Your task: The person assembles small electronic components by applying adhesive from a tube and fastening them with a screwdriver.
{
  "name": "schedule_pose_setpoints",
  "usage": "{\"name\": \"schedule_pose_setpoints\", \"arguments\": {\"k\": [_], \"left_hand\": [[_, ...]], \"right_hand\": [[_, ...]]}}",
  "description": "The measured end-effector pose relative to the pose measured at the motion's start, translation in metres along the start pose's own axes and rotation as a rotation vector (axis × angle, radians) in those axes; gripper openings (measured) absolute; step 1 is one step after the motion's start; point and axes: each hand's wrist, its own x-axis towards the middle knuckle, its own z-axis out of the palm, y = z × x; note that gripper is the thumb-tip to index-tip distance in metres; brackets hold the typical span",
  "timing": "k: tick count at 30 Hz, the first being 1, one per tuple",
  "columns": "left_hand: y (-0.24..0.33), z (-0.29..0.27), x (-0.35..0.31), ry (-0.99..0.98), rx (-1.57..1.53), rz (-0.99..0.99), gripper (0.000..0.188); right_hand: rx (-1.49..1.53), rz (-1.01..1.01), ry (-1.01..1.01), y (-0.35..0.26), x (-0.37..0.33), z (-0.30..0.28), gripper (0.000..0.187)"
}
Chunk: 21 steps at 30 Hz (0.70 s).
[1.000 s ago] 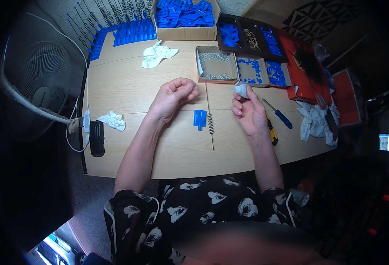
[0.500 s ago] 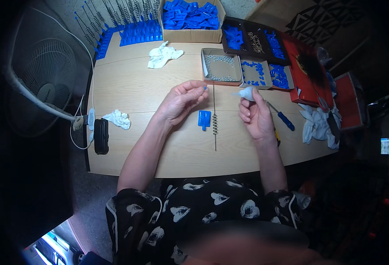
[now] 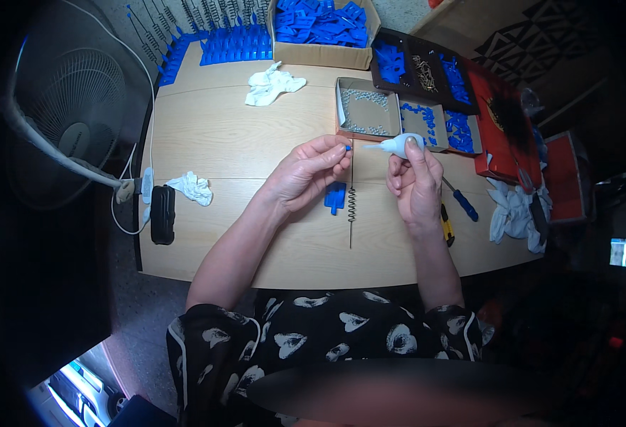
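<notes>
Between thumb and fingertips, my left hand (image 3: 313,171) pinches a small blue plastic piece (image 3: 348,148). My right hand (image 3: 416,181) grips a white squeeze bottle (image 3: 402,145) lying on its side, its thin nozzle aimed left at the blue piece, a small gap apart. Under my left hand, partly covered, lies a flat blue plastic part (image 3: 335,200) with a short tab. Just right of it a thin metal rod with a coil spring (image 3: 352,205) lies lengthwise on the table, its far end close to my left fingertips.
Beyond my hands stand small boxes of clear beads (image 3: 341,124) and blue pieces (image 3: 418,117), and a carton of blue parts (image 3: 324,53). A screwdriver (image 3: 464,204) and yellow cutter (image 3: 447,226) lie right. Assembled spring pieces (image 3: 236,44) stand far left; a black case (image 3: 162,215) lies left.
The bottle's nozzle has come closer to the blue piece, and the bottle lies more level. My left hand has shifted slightly and now covers more of the flat blue part.
</notes>
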Motion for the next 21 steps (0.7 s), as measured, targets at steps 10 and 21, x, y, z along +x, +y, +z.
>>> {"name": "schedule_pose_setpoints", "arguments": {"k": [10, 21], "left_hand": [[-0.0013, -0.0010, -0.0007, -0.012, -0.019, -0.013, 0.016], [-0.0005, 0.0009, 0.0006, 0.008, 0.070, 0.012, 0.018]], "right_hand": [[-0.180, -0.157, 0.062, 0.0030, -0.0045, 0.0058, 0.030], [-0.215, -0.203, 0.040, 0.0072, -0.0050, 0.0078, 0.026]]}}
